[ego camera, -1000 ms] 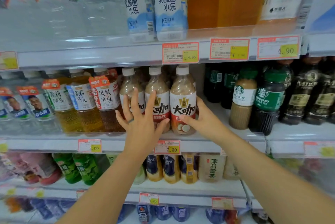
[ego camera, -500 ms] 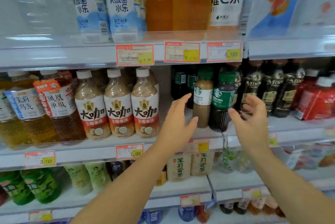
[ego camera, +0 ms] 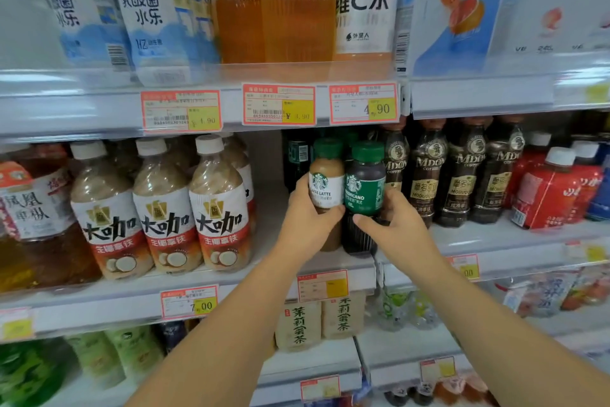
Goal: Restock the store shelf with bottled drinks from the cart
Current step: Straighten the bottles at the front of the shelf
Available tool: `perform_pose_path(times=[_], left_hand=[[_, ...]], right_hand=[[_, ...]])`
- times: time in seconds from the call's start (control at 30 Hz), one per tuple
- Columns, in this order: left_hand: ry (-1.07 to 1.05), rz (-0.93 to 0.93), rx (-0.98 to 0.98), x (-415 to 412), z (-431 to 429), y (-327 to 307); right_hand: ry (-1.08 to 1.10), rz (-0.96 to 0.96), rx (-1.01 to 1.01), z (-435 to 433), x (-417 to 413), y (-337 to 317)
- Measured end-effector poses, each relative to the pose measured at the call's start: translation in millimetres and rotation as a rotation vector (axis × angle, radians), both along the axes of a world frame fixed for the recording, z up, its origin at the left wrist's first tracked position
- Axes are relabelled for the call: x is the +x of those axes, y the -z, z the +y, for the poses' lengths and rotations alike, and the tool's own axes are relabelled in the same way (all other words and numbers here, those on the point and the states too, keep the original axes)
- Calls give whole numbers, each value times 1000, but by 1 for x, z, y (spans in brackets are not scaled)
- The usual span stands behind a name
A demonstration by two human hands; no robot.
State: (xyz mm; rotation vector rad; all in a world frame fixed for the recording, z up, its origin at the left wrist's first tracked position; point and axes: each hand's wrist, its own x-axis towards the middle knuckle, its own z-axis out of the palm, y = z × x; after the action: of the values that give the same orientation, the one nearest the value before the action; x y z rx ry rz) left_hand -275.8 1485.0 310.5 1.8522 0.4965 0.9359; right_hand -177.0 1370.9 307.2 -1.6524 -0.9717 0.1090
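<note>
Both hands are at the middle shelf (ego camera: 99,302), each wrapped round one small coffee bottle; the left hand (ego camera: 307,225) grips the pale latte bottle (ego camera: 326,189) about its lower half, thumb across the front; the right hand (ego camera: 392,225) grips the green-labelled dark bottle (ego camera: 364,189) the same way. The two bottles stand upright and side by side, touching or nearly so, near the shelf's front edge. To their left, across a gap, stands a row of milk-coffee bottles (ego camera: 219,205); close on their right, a row of dark coffee bottles (ego camera: 425,175). The cart is not in view.

The step looks like straightening stock at the shelf front rather than adding new bottles; whether the two bottles rest on the shelf or are lifted a little I cannot tell. The next move likely calls for lining them up with the front lip, labels outward, and letting go gently so neither topples; then a turn to the cart for more.
</note>
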Motion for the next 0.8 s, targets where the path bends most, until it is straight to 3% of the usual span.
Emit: perform_pose_path(times=[0.4,0.53,0.8], left_hand=[[-206,-23,137,-36,-2,14],[-190,-52,152,-42,-5,13],[-81,12,102,-56,0,14]], right_hand=[[-126,45,-42,12,-14,-1],[-204,66,-43,20,-16,-7],[-145,-9,-87,20,-22,2]])
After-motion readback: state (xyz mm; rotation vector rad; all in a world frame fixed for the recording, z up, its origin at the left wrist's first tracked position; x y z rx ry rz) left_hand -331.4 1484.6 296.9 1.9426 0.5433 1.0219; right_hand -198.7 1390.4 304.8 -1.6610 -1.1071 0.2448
